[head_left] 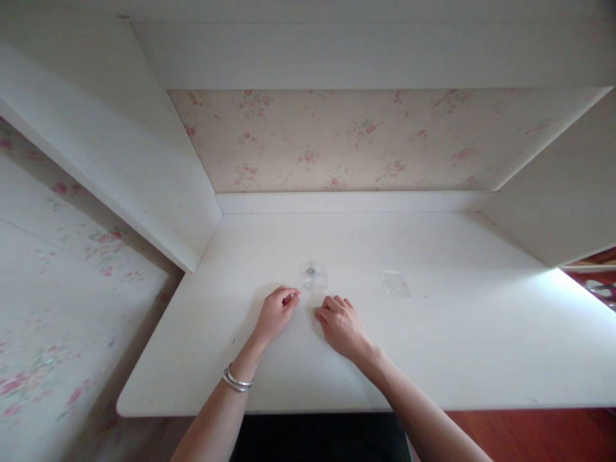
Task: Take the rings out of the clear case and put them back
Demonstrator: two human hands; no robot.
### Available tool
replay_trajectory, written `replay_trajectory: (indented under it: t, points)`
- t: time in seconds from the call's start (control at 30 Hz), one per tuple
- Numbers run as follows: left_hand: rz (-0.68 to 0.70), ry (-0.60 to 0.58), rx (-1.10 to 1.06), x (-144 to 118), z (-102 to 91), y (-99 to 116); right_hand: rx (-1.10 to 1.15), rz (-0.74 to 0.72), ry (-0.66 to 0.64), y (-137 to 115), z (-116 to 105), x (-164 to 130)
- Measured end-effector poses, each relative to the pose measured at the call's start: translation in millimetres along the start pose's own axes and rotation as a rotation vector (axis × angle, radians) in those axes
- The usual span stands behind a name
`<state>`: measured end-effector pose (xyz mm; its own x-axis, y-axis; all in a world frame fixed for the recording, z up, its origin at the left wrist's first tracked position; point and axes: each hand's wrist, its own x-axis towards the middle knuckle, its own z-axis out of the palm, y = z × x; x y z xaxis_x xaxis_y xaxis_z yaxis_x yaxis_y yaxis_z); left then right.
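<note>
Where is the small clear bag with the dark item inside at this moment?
In the head view, the small clear bag lies on the white desk near the middle, just beyond the fingertips of both hands, with the empty clear bag to its right.

White desk [481, 346] filled the centre, boxed by white side panels at nine and three o'clock. Floral wallpaper [346, 138] backed the recess at twelve o'clock and covered the wall at eight o'clock. Red-brown floor [539, 433] showed at five o'clock, beneath the desk edge.

Soft dim daylight, glare at right, wide-angle edge distortion
</note>
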<state>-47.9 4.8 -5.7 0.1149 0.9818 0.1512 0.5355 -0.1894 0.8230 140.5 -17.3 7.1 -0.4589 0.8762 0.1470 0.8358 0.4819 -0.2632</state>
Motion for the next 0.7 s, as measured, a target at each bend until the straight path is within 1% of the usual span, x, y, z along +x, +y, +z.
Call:
replay_trajectory:
  t: [0.1, 0.2, 0.33, 0.4, 0.47, 0.57, 0.7]
  points:
    - [0.023, -0.014, -0.011, -1.9, 0.1, 2.4, 0.064, -0.008, 0.023, -4.5, 1.7, -0.8]
    - [0.054, -0.035, 0.009, -4.7, 1.0, 3.4, 0.161, 0.030, 0.087, -4.6, 2.0, 4.3]
    - [0.072, -0.077, 0.084, -10.6, 3.0, 5.1, 0.222, 0.084, 0.213, 2.4, 0.0, 22.6]
    - [0.094, -0.117, 0.145, -14.3, 4.5, 7.3, 0.225, 0.100, 0.254, 5.7, -1.1, 33.8]
    - [0.135, -0.171, 0.217, -17.8, 6.3, 10.0, 0.218, 0.109, 0.265, 7.5, -1.3, 44.3]
    - [0.206, -0.238, 0.331, -21.7, 9.0, 13.4, 0.186, 0.113, 0.249, 8.8, 1.4, 57.6]
    - [0.252, -0.264, 0.451, -23.8, 11.1, 14.6, 0.132, 0.150, 0.196, 12.0, 8.9, 68.7]
